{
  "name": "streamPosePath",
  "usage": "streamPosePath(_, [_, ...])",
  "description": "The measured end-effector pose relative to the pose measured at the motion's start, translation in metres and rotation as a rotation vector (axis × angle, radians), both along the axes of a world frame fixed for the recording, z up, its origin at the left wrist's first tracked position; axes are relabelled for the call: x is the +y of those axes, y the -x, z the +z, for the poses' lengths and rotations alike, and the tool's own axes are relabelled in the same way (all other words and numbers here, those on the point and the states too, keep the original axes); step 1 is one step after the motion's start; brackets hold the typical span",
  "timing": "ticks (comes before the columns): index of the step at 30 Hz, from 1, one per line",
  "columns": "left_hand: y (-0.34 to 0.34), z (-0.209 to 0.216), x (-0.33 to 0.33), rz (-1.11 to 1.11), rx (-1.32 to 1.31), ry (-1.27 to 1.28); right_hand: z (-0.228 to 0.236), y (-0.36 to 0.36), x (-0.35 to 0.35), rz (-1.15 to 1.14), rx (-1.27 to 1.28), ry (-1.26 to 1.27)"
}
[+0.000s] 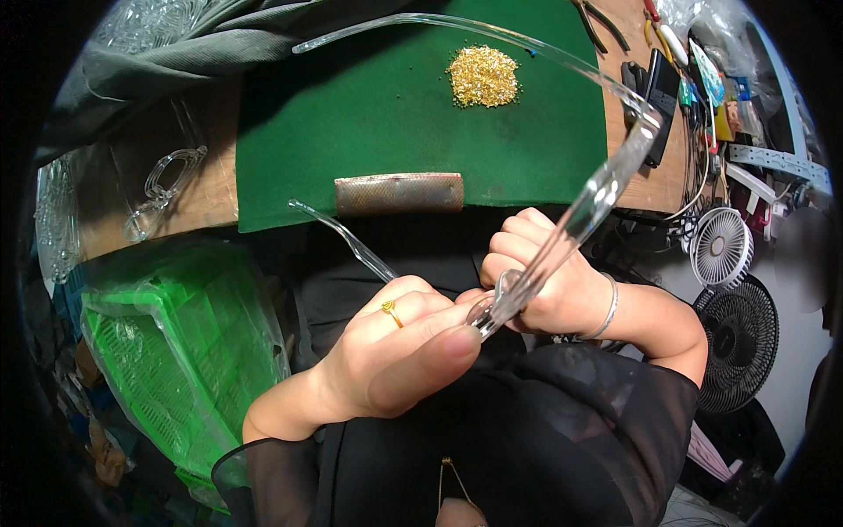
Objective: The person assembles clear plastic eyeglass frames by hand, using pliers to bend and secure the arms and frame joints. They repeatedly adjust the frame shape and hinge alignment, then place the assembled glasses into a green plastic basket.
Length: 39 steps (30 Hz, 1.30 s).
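Item: clear plastic spectacle frame [562, 237], centre of frame, held above the lap. Long axis runs from lower centre up to upper right; one temple arcs across the top, the other [347, 239] juts toward centre left.

Left hand [395, 351]: clenched on the frame's lower end, thumb pressing, gold ring worn.

Right hand [540, 281]: closed round the same end, touching the left; bracelet at wrist. Both equally near.

Surface: green felt mat [351, 114], heap of gold beads [483, 77] at upper centre, metal file [399, 193].
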<state>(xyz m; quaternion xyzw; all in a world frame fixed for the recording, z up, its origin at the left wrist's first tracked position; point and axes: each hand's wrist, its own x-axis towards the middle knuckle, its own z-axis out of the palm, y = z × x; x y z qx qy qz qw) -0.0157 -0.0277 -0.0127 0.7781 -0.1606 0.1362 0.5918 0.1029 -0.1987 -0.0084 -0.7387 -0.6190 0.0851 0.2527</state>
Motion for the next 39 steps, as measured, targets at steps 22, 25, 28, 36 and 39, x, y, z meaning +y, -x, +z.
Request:
streamPosePath(22, [0.003,0.006,0.006,0.147,0.253,0.577,-0.023,-0.035,-0.018,-0.392,0.682,-0.038])
streamPosePath(25, [0.001,0.012,0.009,0.2,0.302,0.646,-0.008,-0.037,-0.016,-0.392,0.865,0.134])
streamPosePath(28, [-0.001,0.017,0.009,0.223,0.343,0.769,-0.018,-0.034,-0.009,-0.399,0.926,-0.015])
streamPosePath(36, [-0.002,0.022,0.014,0.283,0.341,0.877,-0.038,-0.032,0.005,-0.414,0.55,-0.061])
streamPosePath(39, [-0.001,0.023,0.014,0.317,0.341,0.861,-0.038,-0.032,0.009,-0.358,0.51,-0.048])
